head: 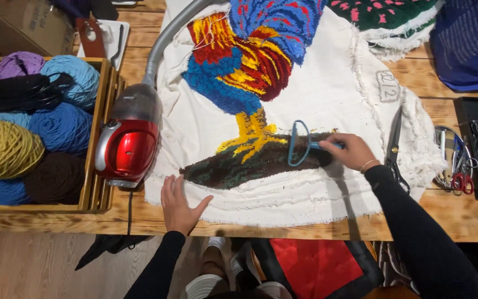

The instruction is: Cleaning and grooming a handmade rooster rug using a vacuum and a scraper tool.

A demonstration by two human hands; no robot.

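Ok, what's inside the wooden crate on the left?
The wooden crate holds yarn balls in purple, light blue, blue, mustard and brown, plus a black bundle. Whatever lies beneath them is covered.

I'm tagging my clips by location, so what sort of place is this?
Probably a craft workshop for rug tufting. A tufted rooster rug lies on a wooden table, a crate of yarn balls stands beside it, and the right hand holds a blue brush.

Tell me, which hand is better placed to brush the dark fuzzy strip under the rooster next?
Probably the right hand: it already holds the blue brush on the dark strip. The left hand lies flat on the white cloth, holding nothing.
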